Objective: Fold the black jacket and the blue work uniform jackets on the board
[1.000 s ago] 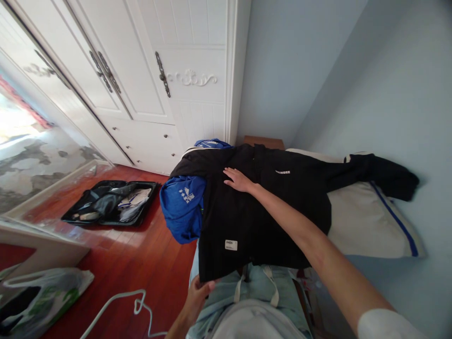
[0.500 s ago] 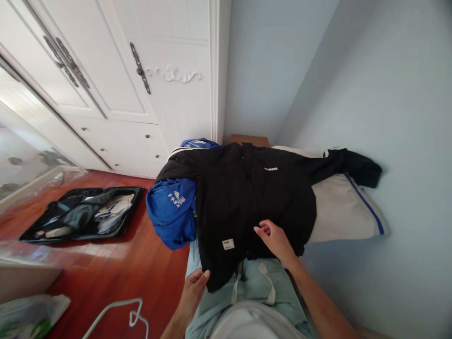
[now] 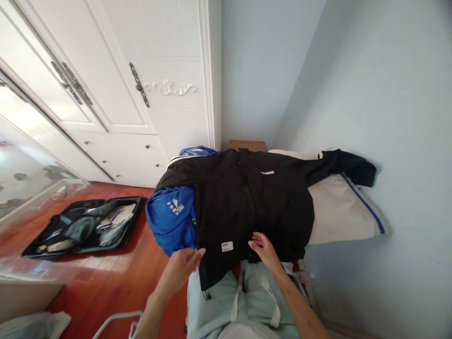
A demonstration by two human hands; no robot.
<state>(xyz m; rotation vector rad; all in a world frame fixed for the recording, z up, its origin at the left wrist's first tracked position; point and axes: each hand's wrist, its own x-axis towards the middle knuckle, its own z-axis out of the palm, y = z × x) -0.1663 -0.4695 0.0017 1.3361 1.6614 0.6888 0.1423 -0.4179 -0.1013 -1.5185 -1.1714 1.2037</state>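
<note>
A black jacket [image 3: 226,207] lies spread out in front of me, with white lettering on its chest and a small white label near its lower left. My left hand [image 3: 183,263] is at the jacket's lower left edge, thumb toward the cloth; whether it grips any fabric is unclear. Over the lower middle of the jacket, my right hand [image 3: 263,247] hovers or rests with loosely curled, parted fingers and nothing in it. Blue clothing [image 3: 171,216] shows beneath the left sleeve. Under the right sleeve lies a light cloth [image 3: 335,207] with a blue stripe.
A white wardrobe [image 3: 176,42] stands at the back left. An open black suitcase [image 3: 84,223] with items inside lies on the red wooden floor [image 3: 141,278]. Behind the jacket is a brown box [image 3: 247,145]. A pale wall [image 3: 395,94] borders the right side.
My left hand has moved up and a little left along the jacket's edge, off its lower corner. My right hand has shifted slightly down and left. The view has tilted a little.
</note>
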